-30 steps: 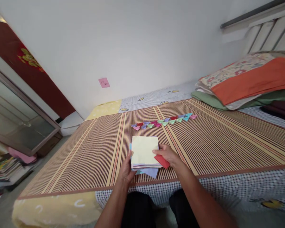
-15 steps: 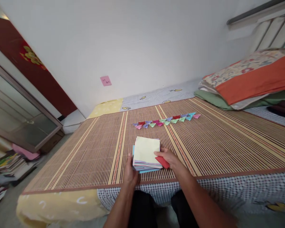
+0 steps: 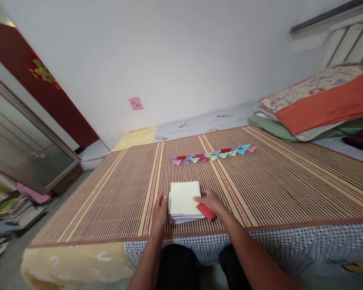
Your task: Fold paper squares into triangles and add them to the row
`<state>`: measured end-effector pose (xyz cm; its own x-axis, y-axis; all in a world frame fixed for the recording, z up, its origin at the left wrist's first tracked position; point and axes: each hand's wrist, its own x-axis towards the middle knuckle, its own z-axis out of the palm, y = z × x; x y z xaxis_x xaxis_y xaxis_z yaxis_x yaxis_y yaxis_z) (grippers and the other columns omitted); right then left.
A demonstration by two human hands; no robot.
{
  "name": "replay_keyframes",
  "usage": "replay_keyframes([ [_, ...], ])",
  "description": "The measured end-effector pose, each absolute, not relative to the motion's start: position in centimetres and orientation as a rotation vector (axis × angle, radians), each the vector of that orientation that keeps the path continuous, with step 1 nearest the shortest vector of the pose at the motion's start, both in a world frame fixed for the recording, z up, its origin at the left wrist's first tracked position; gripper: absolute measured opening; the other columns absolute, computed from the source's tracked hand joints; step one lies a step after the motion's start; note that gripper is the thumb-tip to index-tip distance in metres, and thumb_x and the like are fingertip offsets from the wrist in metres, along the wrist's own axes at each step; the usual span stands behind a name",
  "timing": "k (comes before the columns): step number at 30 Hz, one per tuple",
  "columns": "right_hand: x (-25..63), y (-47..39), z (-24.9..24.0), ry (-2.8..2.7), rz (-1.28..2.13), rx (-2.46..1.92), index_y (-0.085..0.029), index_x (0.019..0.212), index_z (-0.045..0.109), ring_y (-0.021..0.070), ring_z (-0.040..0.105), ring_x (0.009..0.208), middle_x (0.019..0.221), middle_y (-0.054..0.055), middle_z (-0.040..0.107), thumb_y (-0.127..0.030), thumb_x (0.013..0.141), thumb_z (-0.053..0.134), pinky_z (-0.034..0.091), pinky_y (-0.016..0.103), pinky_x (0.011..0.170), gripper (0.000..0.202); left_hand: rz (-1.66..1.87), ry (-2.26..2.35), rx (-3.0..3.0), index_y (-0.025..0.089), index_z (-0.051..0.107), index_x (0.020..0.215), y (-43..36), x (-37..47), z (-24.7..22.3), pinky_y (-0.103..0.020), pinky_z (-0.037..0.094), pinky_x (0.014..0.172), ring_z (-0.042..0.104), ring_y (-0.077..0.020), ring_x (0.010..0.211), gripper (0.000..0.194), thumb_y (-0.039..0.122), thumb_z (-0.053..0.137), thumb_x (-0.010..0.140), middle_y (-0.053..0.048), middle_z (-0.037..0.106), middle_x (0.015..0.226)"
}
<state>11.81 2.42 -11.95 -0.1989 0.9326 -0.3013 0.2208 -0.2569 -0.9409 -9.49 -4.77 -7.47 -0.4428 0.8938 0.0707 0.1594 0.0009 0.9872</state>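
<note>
A stack of square coloured paper (image 3: 185, 197) with a pale yellow sheet on top lies near the front edge of the striped mat (image 3: 121, 193). My left hand (image 3: 159, 209) is held upright beside the stack's left side, fingers extended. My right hand (image 3: 211, 201) grips the stack's right edge, thumb on the top sheet and fingers behind. A red folded piece (image 3: 205, 211) lies under my right hand, by the stack's lower right corner. Beyond the stack runs a double row of small folded paper triangles (image 3: 213, 157) in several colours.
Folded bedding (image 3: 320, 100) in orange, floral and green sits at the back right. A pink note (image 3: 136, 103) is stuck on the white wall. Books (image 3: 13, 209) are piled at the far left, below a glass-panelled door (image 3: 24, 137).
The stack has come down slightly toward the front edge, and its top sheet looks straighter. My left hand has moved a little left, off the stack's side.
</note>
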Motion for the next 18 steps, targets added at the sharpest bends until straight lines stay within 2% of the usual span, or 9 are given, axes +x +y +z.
replay_keyframes([
  [4,13.5,2.3,-10.6,-1.423,1.304,-1.483,-0.014,0.102,0.068,0.018,0.069,0.088,0.101,0.005,0.071,-0.034,0.097,0.066,0.057,0.038,0.081,0.021,1.513,1.543,1.124,0.019,0.075,0.102,-4.8,-8.6,-4.3,-0.047,0.041,0.11,0.058,-0.0321,0.127,0.032,0.033,0.078,0.073,-0.014,0.072,0.12],
  [7,14.9,2.7,-8.8,-1.377,1.143,-1.45,-0.014,0.084,0.069,0.0189,0.068,0.08,0.086,0.005,0.072,-0.037,0.087,0.074,0.054,0.035,0.078,0.024,1.46,1.323,1.133,0.016,0.078,0.09,-3.0,-6.0,-0.9,-0.039,0.051,0.094,0.069,-0.0282,0.102,0.024,0.034,0.079,0.074,-0.012,0.076,0.096],
  [8,15.4,3.0,-8.1,-1.356,1.091,-1.425,-0.014,0.079,0.07,0.0208,0.067,0.08,0.081,0.007,0.072,-0.039,0.083,0.077,0.053,0.034,0.076,0.026,1.457,1.243,1.113,0.015,0.079,0.088,-1.8,-4.9,0.2,-0.036,0.052,0.089,0.07,-0.0264,0.098,0.024,0.034,0.08,0.074,-0.012,0.077,0.094],
  [11,16.3,3.9,-5.6,-1.295,0.973,-1.326,-0.017,0.075,0.071,0.0234,0.067,0.078,0.076,0.007,0.072,-0.054,0.082,0.068,0.05,0.032,0.071,0.038,1.484,1.009,0.98,0.015,0.077,0.096,2.6,-1.4,1.6,-0.031,0.054,0.081,0.072,-0.0227,0.093,0.029,0.04,0.072,0.083,-0.012,0.077,0.099],
  [13,16.6,4.7,-4.1,-1.257,0.905,-1.283,-0.017,0.073,0.07,0.0237,0.066,0.076,0.075,0.007,0.072,-0.061,0.08,0.064,0.049,0.032,0.069,0.045,1.494,0.89,0.857,0.013,0.075,0.097,5.4,0.5,0.5,-0.03,0.054,0.076,0.072,-0.0201,0.086,0.029,0.04,0.069,0.087,-0.011,0.075,0.095],
  [16,16.6,5.6,-2.7,-1.231,0.847,-1.252,-0.016,0.075,0.069,0.0228,0.064,0.072,0.074,0.007,0.072,-0.064,0.08,0.062,0.047,0.031,0.065,0.049,1.51,0.794,0.661,0.011,0.069,0.096,7.4,1.5,-3.9,-0.028,0.054,0.067,0.067,-0.0146,0.072,0.026,0.037,0.065,0.094,-0.007,0.071,0.088],
  [18,16.2,6.3,-2.5,-1.236,0.83,-1.246,-0.016,0.075,0.068,0.022,0.063,0.069,0.073,0.007,0.071,-0.063,0.081,0.062,0.046,0.031,0.063,0.047,1.523,0.741,0.555,0.014,0.066,0.107,7.4,1.1,-7.4,-0.032,0.057,0.066,0.066,-0.0153,0.075,0.026,0.037,0.062,0.097,-0.005,0.069,0.096],
])
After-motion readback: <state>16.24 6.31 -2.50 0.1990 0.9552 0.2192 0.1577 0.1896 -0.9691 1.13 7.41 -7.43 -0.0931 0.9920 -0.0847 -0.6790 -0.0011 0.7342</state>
